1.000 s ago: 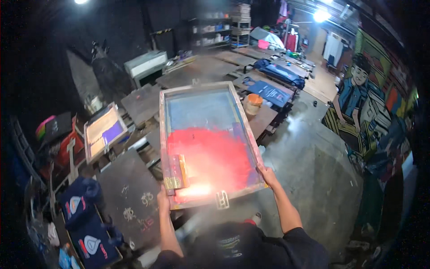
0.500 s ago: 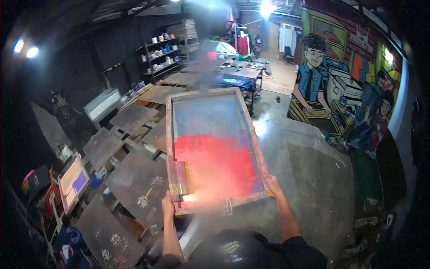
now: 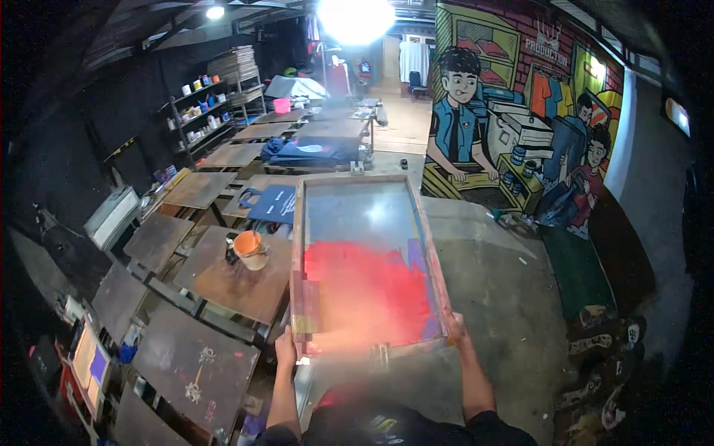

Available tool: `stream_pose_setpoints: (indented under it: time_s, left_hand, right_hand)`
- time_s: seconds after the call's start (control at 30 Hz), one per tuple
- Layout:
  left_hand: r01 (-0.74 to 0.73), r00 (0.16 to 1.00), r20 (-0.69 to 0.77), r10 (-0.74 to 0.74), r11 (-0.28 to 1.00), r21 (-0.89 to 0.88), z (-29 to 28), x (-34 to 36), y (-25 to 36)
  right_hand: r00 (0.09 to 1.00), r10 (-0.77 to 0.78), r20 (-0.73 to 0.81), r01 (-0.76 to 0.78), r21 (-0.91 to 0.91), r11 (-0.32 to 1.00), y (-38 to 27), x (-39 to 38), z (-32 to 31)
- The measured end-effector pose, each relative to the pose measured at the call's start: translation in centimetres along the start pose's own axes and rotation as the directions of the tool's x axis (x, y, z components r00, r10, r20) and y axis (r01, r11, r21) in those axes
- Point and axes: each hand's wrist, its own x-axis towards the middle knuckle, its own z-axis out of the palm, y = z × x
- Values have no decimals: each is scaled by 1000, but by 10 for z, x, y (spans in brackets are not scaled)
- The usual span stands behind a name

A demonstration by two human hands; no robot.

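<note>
Framed screen (image 3: 364, 223) is up, not set down — left hand (image 3: 285, 346) and right hand (image 3: 456, 327) curled round its near corners, red ink (image 3: 372, 290) already spread beyond.

Your screen frame (image 3: 428, 250) looks like wood, matt and scuffed along its rails. You see smooth blue-grey mesh (image 3: 342, 212) stretched across it, a pale highlight giving its upper part a sheen. The red ink (image 3: 368, 271) forms a smeared film with ragged edges, while the bracket (image 3: 380, 354) nearest you looks metallic, though blurred. To your left, the brown tabletop (image 3: 212, 279) has a stained, worn face with a dull shine; the bucket (image 3: 256, 262) on it looks like plastic, coated orange inside. The navy tote bag (image 3: 275, 204) is matt printed cloth, your black shirt (image 3: 439, 429) matt fabric. The floor (image 3: 491, 297) looks like smooth, dull concrete.
</note>
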Motion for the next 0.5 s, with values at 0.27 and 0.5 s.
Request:
stream_pose_setpoints:
  time_s: [0.27, 0.5]
  left_hand:
    - [75, 989, 129, -78, 997, 28, 83, 135, 12]
    - [-45, 986, 153, 64, 992, -119, 125, 253, 33]
  right_hand:
    - [993, 39, -115, -41, -14, 999, -12, 116, -8]
    - [991, -38, -131, 32, -50, 998, -71, 222, 28]
